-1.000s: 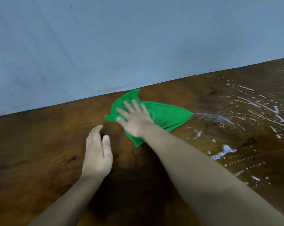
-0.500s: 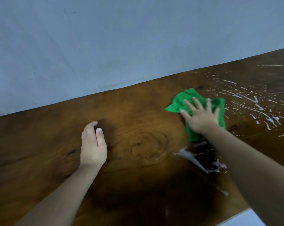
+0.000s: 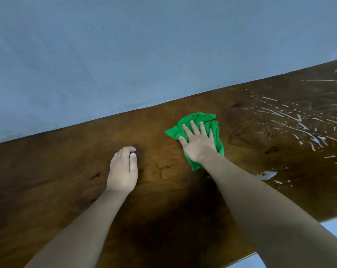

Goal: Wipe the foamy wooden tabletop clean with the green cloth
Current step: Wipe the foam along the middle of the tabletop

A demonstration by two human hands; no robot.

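Note:
The green cloth (image 3: 200,120) lies bunched on the dark wooden tabletop (image 3: 47,171), near its far edge and right of centre. My right hand (image 3: 197,143) presses flat on the cloth with its fingers spread and straight. My left hand (image 3: 123,169) rests on the bare wood to the left, fingertips bent down onto the surface, holding nothing. White foam streaks (image 3: 299,120) cover the wood to the right of the cloth. A small foam patch (image 3: 267,175) sits beside my right forearm.
A plain blue-grey wall (image 3: 144,55) runs along the table's far edge. The table's near edge (image 3: 256,254) shows at the lower right, with pale floor beyond it.
The right hand swept the cloth from the centre rightward into the foam, then came back a little to the left. The foam smear near my forearm is mostly gone. My left hand's fingers have curled slightly.

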